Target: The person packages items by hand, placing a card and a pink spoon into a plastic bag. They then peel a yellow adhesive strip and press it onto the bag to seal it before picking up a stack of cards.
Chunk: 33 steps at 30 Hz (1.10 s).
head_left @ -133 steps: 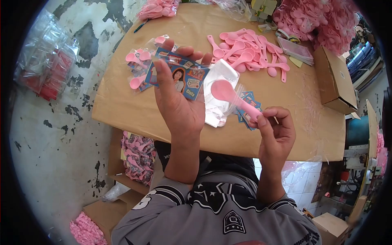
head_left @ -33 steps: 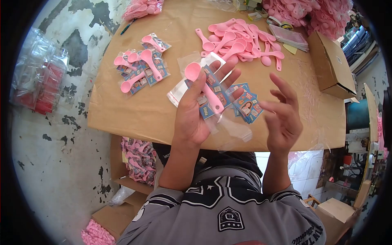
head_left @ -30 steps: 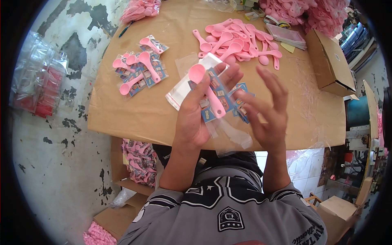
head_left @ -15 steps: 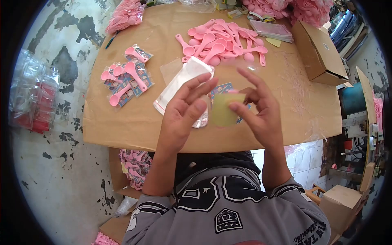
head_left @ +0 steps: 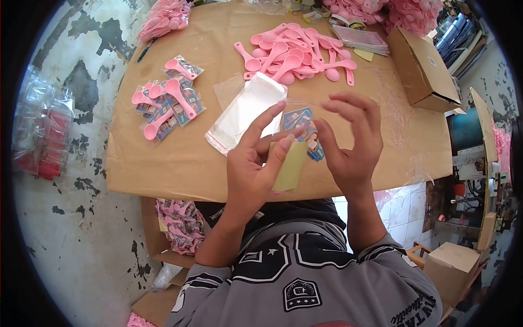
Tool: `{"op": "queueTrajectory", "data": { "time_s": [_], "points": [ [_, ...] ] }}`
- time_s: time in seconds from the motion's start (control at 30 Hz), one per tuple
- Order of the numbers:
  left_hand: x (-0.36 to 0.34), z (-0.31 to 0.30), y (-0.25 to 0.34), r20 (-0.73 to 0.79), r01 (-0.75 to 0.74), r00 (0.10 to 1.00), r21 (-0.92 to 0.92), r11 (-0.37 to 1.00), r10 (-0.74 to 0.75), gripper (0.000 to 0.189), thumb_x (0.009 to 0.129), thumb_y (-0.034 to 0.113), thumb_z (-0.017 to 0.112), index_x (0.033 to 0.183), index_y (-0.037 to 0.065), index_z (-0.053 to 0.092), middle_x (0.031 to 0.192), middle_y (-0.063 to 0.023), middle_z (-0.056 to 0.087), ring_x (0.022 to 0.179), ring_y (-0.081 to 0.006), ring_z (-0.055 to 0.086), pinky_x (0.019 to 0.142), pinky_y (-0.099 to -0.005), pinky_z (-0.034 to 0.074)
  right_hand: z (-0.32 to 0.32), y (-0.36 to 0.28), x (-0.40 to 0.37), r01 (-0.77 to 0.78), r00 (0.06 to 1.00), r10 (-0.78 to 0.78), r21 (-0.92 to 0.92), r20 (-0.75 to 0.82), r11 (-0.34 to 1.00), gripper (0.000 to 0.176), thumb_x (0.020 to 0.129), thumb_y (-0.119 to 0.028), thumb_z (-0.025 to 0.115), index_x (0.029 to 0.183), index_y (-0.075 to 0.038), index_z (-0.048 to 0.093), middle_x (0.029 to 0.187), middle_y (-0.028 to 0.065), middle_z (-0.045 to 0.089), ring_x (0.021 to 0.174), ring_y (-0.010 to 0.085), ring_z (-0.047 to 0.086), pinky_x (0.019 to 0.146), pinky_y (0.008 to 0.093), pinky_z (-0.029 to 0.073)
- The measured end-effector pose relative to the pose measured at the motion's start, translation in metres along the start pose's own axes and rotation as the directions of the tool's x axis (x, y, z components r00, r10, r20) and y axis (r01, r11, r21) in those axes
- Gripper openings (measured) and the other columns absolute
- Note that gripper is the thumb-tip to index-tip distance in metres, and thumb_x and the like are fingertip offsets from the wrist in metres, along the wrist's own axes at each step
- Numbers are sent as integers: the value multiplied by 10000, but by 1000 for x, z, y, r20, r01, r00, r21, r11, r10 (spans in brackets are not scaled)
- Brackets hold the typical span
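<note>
My left hand (head_left: 253, 171) pinches a small yellow-green paper card (head_left: 290, 168) between thumb and fingers, low over the table's front edge. A bit of pink shows at the card's lower end; what it belongs to I cannot make out. To its right my right hand (head_left: 353, 144) is raised with fingers curved and apart, holding nothing. Between and behind the hands lie blue printed cards (head_left: 299, 122), partly hidden. A stack of clear plastic bags (head_left: 256, 101) with a white sheen lies behind my left hand. Beyond it is a pile of pink measuring spoons (head_left: 294, 52).
At left, several pink spoons lie on bagged blue cards (head_left: 180, 106). An open cardboard box (head_left: 422, 68) stands at the right edge. Pink bundles (head_left: 166, 19), tape rolls (head_left: 339, 20) and a clear bag stack (head_left: 360, 39) sit at the back. A pen (head_left: 144, 49) lies at far left.
The yellow card has passed from my right hand to my left and come nearer my body. My right hand has let go and opened.
</note>
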State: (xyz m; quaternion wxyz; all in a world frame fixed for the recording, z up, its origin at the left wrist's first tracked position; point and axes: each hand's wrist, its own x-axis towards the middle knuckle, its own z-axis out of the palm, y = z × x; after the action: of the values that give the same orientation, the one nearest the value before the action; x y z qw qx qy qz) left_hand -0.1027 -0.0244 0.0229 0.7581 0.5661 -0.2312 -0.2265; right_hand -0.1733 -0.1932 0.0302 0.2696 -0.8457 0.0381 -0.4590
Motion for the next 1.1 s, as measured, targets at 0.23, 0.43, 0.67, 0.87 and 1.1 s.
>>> {"op": "queueTrajectory", "data": {
  "time_s": [0.23, 0.43, 0.67, 0.87, 1.1],
  "points": [
    [-6, 4, -10, 64, -121, 992, 170, 978, 112, 580, 1026, -5, 630, 1573, 5, 438, 1125, -168, 773, 1005, -94, 695, 844, -221, 536, 15, -11, 6, 147, 989, -146, -103, 14, 984, 283, 782, -38, 811, 1060, -69, 766, 1240, 91, 681, 1088, 307, 587, 908, 421, 493],
    [-2, 9, -15, 159, -332, 943, 347, 877, 294, 602, 966, -71, 636, 1544, 1, 483, 1294, -209, 716, 1120, -272, 752, 889, -336, 573, 15, -5, 4, 100, 994, -105, -107, -40, 989, 241, 773, -7, 786, 1008, -42, 750, 1217, 82, 694, 1084, 305, 589, 899, 410, 496],
    [-4, 12, -13, 190, -194, 973, 349, 917, 133, 592, 990, -31, 629, 1553, -2, 450, 1274, -226, 727, 1094, -257, 757, 881, -325, 575, 7, 7, 4, -49, 997, 51, 44, -56, 998, 195, 816, 31, 730, 1000, -22, 690, 1167, 138, 706, 1041, 316, 663, 897, 388, 537],
    [-4, 7, -7, 8, 6, 1000, -16, 1000, -6, 487, 1059, 82, 610, 1499, -55, 450, 1240, -251, 727, 1130, -259, 731, 974, -355, 581, -14, 35, 15, -209, 848, 475, 677, -234, 706, 156, 926, 67, 595, 1068, 1, 592, 1058, 139, 714, 908, 186, 689, 838, 305, 563],
    [4, -8, -17, -32, -93, 995, -128, 987, 90, 438, 1069, 108, 611, 1463, -33, 482, 1341, -239, 682, 1233, -230, 675, 1012, -323, 559, -22, 16, -14, -640, 760, 469, 640, 450, 424, 196, 961, 26, 540, 1088, -17, 683, 926, 16, 670, 669, 14, 514, 604, 186, 420]
  ]
}}
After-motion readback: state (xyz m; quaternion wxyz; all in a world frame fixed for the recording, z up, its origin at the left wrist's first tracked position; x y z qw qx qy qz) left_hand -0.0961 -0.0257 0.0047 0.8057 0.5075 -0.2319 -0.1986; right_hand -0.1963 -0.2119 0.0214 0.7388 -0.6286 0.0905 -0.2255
